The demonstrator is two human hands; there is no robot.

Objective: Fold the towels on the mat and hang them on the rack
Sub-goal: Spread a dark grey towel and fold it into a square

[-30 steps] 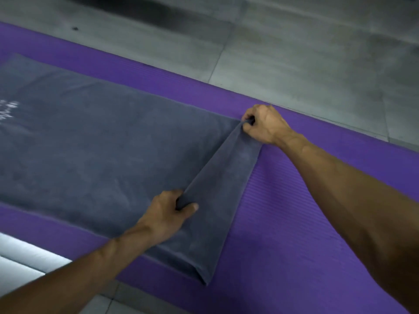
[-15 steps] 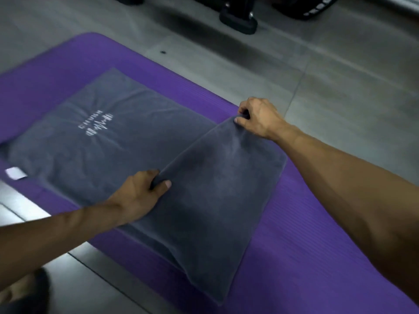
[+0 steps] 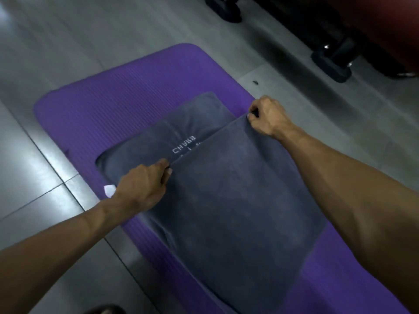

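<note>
On the grey tiled floor (image 3: 56, 64) lies a purple ribbed foam mat (image 3: 108, 105), and on it the dark grey terry towel (image 3: 238, 211) with white lettering (image 3: 183, 145) near its far end.

Head view, the only one supplied. The towel is laid along the mat. Its near portion is doubled over the far portion, and the leading edge of the upper layer runs slantwise from one hand to the other, partly covering the lettering. A small white tag (image 3: 109, 190) shows at the towel's left edge. No rack is in view. Dark equipment feet (image 3: 333, 62) stand on the floor beyond the mat.

Handling, as a judgement: the cloth appears soft, limp and light, with no stiffness of its own. It sags between holds and wrinkles readily, so it is best taken at the two corners of the free edge and kept taut between them. It is neither fragile nor slippery.

Left hand (image 3: 145, 184): fingers curled, pinching the near-left corner of the folded-over edge between thumb and fingers, knuckles low over the cloth.

Right hand (image 3: 269, 118): fingers curled likewise, pinching the far-right corner of the same edge, at the mat's right border.

The fold is judged under way; hanging is not yet begun.
</note>
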